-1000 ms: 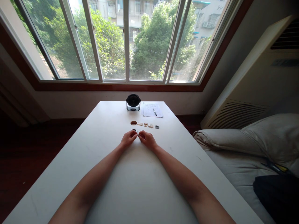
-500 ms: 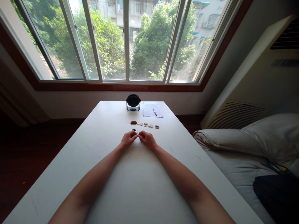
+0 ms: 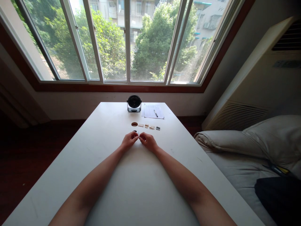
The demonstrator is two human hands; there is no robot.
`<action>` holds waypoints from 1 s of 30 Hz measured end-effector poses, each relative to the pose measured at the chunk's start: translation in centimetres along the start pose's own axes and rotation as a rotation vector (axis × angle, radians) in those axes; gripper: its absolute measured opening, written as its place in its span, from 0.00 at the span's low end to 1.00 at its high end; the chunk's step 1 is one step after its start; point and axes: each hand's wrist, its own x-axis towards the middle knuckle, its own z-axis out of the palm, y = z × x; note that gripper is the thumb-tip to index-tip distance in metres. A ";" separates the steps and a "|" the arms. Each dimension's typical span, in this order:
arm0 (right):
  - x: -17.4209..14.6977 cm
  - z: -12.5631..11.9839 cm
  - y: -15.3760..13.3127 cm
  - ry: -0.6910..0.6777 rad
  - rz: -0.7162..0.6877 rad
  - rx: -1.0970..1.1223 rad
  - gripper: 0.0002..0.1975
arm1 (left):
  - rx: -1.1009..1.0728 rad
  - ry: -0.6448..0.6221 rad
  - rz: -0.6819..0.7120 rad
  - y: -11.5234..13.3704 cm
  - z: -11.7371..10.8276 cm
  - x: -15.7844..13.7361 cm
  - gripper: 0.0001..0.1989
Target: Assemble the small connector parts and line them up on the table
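Near the far part of the white table (image 3: 138, 175), my left hand (image 3: 130, 139) and my right hand (image 3: 147, 140) meet fingertip to fingertip. Both are closed in a pinch. Thin pale strands show between them, too small to name. A small black object (image 3: 135, 131) shows just beyond my left fingers, partly hidden by them. Past my hands runs a row of small parts: pale pieces in a grid (image 3: 141, 125), brown-and-white pieces (image 3: 146, 126), whitish pieces (image 3: 152, 127) and dark pieces (image 3: 158, 128).
A round hole (image 3: 134, 124) opens in the tabletop left of the row. A small black fan (image 3: 134, 102) stands at the far edge. Beside it lie paper sheets (image 3: 150, 110) with a pen (image 3: 155, 113). A grey sofa (image 3: 225, 142) borders the table's right side.
My hands stay in almost the same place, with only slight finger movement. Less of the black object beyond the left fingers shows now.
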 end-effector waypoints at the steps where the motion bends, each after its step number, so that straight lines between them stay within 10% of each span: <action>1: 0.0 0.0 0.0 -0.001 -0.002 -0.004 0.07 | -0.002 -0.001 0.001 0.1 0.0 0.0 0.10; 30: 0.0 0.2 0.7 -0.003 -0.083 -0.027 0.07 | 0.039 -0.009 -0.033 -0.9 0.1 0.2 0.09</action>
